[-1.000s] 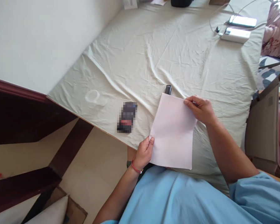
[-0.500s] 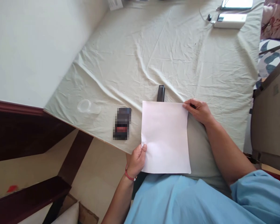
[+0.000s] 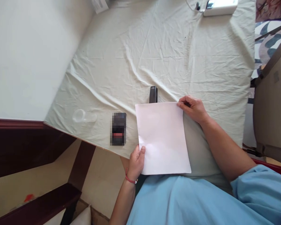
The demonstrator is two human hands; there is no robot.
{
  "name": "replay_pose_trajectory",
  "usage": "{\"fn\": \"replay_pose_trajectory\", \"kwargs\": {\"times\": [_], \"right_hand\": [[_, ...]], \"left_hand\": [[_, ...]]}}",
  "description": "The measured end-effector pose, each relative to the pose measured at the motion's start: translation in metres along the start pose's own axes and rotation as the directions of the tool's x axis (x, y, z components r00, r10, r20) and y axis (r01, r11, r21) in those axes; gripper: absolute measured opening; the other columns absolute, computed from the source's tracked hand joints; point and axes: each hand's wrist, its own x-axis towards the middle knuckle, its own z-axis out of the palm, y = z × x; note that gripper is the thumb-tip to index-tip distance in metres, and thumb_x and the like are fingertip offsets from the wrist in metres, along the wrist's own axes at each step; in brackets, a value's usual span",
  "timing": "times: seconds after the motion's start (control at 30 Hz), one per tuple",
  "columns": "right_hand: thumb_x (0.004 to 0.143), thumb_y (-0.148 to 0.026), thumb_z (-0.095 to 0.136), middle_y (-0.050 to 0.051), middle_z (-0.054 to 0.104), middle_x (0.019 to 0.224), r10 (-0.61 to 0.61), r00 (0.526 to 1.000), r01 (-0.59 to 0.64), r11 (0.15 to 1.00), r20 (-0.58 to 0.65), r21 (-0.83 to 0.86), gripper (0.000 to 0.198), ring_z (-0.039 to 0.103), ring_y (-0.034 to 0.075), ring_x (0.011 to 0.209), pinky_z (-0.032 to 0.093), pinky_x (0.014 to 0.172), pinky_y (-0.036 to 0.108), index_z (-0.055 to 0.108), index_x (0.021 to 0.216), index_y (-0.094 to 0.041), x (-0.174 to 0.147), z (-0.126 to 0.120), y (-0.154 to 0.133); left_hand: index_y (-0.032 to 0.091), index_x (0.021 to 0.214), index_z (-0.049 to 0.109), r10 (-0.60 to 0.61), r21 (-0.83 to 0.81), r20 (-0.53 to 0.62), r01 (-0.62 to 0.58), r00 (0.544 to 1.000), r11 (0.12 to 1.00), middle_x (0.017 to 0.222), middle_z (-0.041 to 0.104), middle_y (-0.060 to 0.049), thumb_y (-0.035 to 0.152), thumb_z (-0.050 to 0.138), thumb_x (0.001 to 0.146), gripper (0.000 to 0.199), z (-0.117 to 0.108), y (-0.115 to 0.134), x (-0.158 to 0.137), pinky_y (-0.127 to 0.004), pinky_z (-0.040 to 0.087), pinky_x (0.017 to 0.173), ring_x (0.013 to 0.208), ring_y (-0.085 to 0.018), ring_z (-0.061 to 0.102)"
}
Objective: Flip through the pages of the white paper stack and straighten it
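Observation:
A white sheet of paper point(image 3: 162, 137), possibly more than one layer, lies flat in front of me at the table's near edge. My left hand point(image 3: 136, 161) grips its lower left side, thumb on top and fingers underneath. At the upper right corner, my right hand point(image 3: 192, 107) pinches the paper between thumb and fingers. A black stapler-like object point(image 3: 153, 94) sticks out beyond the paper's top edge, its lower part hidden beneath the sheet. Left of the paper rests a dark, pixel-blurred rectangular item point(image 3: 118, 129), touched by neither hand.
A clear plastic container point(image 3: 79, 116) sits on the cloth-covered table point(image 3: 107, 62) at left. A white power bank with a cable point(image 3: 220, 8) is at the far right. A chair point(image 3: 269, 103) stands right of the table, and dark wooden furniture point(image 3: 32, 143) lies to the left.
The camera view has shifted slightly, so the table items appear moved. Both hands keep their hold on the paper, which sits almost the same before me.

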Motion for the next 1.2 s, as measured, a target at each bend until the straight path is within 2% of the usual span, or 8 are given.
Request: {"fn": "replay_pose_trajectory", "kwargs": {"times": [0.17, 0.27, 0.43, 0.63, 0.9, 1.0, 1.1, 1.2], "right_hand": [[0.090, -0.038, 0.069, 0.001, 0.063, 0.077, 0.024, 0.998, -0.024, 1.000, -0.049, 0.009, 0.015, 0.054, 0.017, 0.071, 0.048, 0.073, 0.033, 0.071, 0.086, -0.023, 0.000, -0.003, 0.001], [0.090, -0.039, 0.069, 0.001, 0.063, 0.077, 0.036, 0.997, -0.035, 0.999, -0.064, 0.013, 0.017, 0.054, 0.016, 0.070, 0.048, 0.072, 0.033, 0.071, 0.086, -0.023, 0.000, -0.004, 0.002], [0.090, -0.038, 0.069, 0.001, 0.062, 0.076, 0.005, 0.999, -0.005, 1.000, -0.034, -0.007, 0.015, 0.054, 0.017, 0.072, 0.046, 0.073, 0.035, 0.071, 0.087, -0.023, -0.001, -0.004, -0.001], [0.090, -0.035, 0.071, 0.003, 0.068, 0.079, -0.118, 0.993, 0.119, 0.993, 0.008, -0.029, 0.017, 0.057, 0.021, 0.079, 0.047, 0.087, 0.042, 0.066, 0.078, -0.024, 0.002, -0.004, -0.005], [0.094, -0.035, 0.068, 0.003, 0.070, 0.084, -0.048, 0.998, 0.047, 0.999, -0.030, -0.022, 0.012, 0.065, 0.021, 0.080, 0.053, 0.083, 0.039, 0.076, 0.094, -0.026, -0.003, -0.004, -0.008], [0.094, -0.034, 0.069, 0.005, 0.074, 0.091, -0.091, 0.994, 0.089, 0.996, -0.062, -0.031, 0.011, 0.068, 0.025, 0.092, 0.054, 0.093, 0.045, 0.076, 0.089, -0.028, -0.004, -0.004, -0.012], [0.091, -0.036, 0.075, 0.006, 0.076, 0.106, -0.152, 0.979, 0.147, 0.988, -0.134, -0.047, 0.010, 0.065, 0.030, 0.112, 0.047, 0.109, 0.054, 0.076, 0.084, -0.030, -0.004, -0.006, -0.016], [0.090, -0.040, 0.080, 0.007, 0.075, 0.111, -0.145, 0.984, 0.156, 0.981, -0.101, 0.116, 0.011, 0.065, 0.031, 0.115, 0.047, 0.112, 0.056, 0.078, 0.085, -0.031, -0.005, -0.008, -0.017]], "left_hand": [[0.022, 0.092, 0.061, 0.004, 0.089, 0.016, -0.006, 1.000, 0.996, 0.088, 0.072, -0.003, 0.061, 0.047, 0.105, 0.044, -0.002, 0.005, -0.006, -0.032, 0.054, 0.081, 0.084, -0.020, 0.066], [0.024, 0.081, 0.052, 0.042, 0.217, -0.033, -0.034, 0.999, 0.976, 0.073, 0.062, 0.000, 0.055, 0.043, 0.105, 0.040, -0.001, 0.009, -0.011, -0.030, 0.048, 0.069, 0.070, -0.018, 0.058], [0.027, 0.078, 0.045, 0.153, 0.376, -0.155, -0.085, 0.976, 0.923, 0.062, 0.052, 0.003, 0.048, 0.042, 0.103, 0.033, -0.001, 0.008, -0.015, -0.031, 0.037, 0.060, 0.058, -0.017, 0.052], [0.027, 0.076, 0.042, 0.221, 0.447, -0.209, -0.108, 0.953, 0.888, 0.057, 0.048, 0.004, 0.043, 0.042, 0.103, 0.031, -0.001, 0.001, -0.013, -0.031, 0.031, 0.057, 0.052, -0.016, 0.048], [0.027, 0.075, 0.045, 0.264, 0.546, -0.245, -0.092, 0.933, 0.832, 0.055, 0.050, 0.001, 0.038, 0.045, 0.101, 0.028, 0.002, -0.010, -0.012, -0.031, 0.026, 0.057, 0.049, -0.018, 0.048], [0.026, 0.077, 0.049, 0.270, 0.562, -0.247, -0.090, 0.931, 0.822, 0.056, 0.052, 0.000, 0.039, 0.046, 0.103, 0.029, 0.003, -0.016, -0.011, -0.031, 0.026, 0.057, 0.049, -0.019, 0.050], [0.026, 0.077, 0.051, 0.285, 0.565, -0.288, -0.078, 0.914, 0.821, 0.057, 0.053, -0.001, 0.043, 0.044, 0.104, 0.032, 0.007, -0.022, -0.007, -0.032, 0.027, 0.058, 0.051, -0.020, 0.051], [0.026, 0.078, 0.052, 0.309, 0.562, -0.333, -0.075, 0.891, 0.824, 0.056, 0.051, -0.001, 0.044, 0.040, 0.106, 0.035, 0.011, -0.027, -0.006, -0.032, 0.029, 0.058, 0.051, -0.021, 0.051]]}}
